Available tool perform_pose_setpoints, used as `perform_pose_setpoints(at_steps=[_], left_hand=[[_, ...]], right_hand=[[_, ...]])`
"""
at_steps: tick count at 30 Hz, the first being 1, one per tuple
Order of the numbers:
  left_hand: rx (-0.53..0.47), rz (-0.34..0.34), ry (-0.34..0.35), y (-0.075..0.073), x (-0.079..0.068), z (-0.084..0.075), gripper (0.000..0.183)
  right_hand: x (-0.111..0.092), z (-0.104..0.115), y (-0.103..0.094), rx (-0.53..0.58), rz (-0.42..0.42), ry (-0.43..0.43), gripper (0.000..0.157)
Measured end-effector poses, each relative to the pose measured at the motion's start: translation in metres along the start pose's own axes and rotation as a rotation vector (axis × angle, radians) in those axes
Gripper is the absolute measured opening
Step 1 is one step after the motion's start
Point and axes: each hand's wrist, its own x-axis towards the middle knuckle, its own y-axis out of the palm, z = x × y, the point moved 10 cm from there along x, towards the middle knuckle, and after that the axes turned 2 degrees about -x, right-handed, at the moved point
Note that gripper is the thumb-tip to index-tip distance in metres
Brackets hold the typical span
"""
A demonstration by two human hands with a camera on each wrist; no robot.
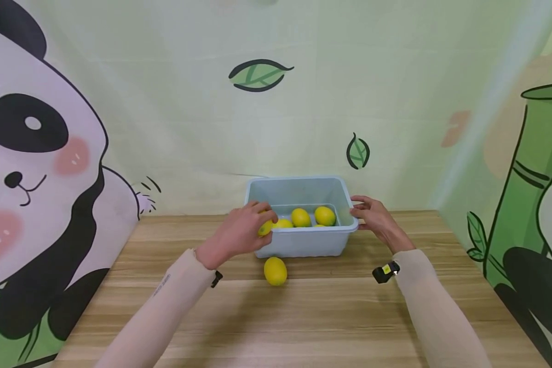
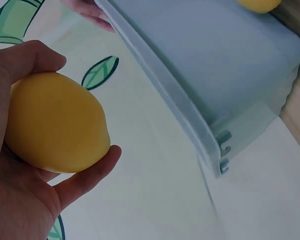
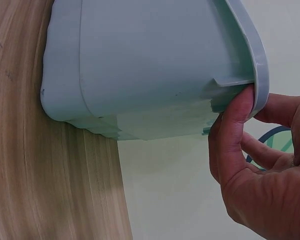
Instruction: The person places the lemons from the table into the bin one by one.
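My left hand (image 1: 240, 231) holds a yellow lemon (image 2: 60, 122) between thumb and fingers, at the front left corner of a light blue plastic bin (image 1: 305, 243). Several more lemons, among them one lemon (image 1: 325, 216) at the right, lie inside the bin, partly hidden by its front wall. On the right side, my right hand (image 1: 376, 219) grips the bin's rim (image 3: 260, 75), with curled fingers under the lip in the right wrist view. Another lemon (image 1: 275, 271) lies on the table just in front of the bin.
The wood-grain table (image 1: 331, 322) bears the bin near its back edge. Behind it hangs a pale green backdrop (image 1: 188, 128) printed with leaves, with a panda picture (image 1: 32, 128) at the left and bamboo (image 1: 529, 179) at the right.
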Motion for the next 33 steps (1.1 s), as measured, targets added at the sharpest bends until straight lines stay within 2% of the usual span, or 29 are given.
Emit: perform_pose_setpoints(at_steps=[6, 11, 22, 33], left_hand=[[0.014, -0.006, -0.027, -0.003, 0.014, 0.015, 0.019], [0.009, 0.022, -0.061, -0.004, 0.027, 0.025, 0.020], [-0.001, 0.110, -0.121, -0.003, 0.056, 0.037, 0.024], [-0.028, 0.158, -0.167, 0.007, 0.073, 0.048, 0.026]], right_hand=[[0.001, -0.002, 0.000, -0.004, 0.001, 0.008, 0.053], [0.001, -0.002, 0.000, -0.008, -0.001, 0.013, 0.054], [0.001, -0.001, 0.000, -0.008, 0.001, 0.014, 0.053], [0.001, 0.000, -0.001, -0.019, -0.002, 0.009, 0.053]])
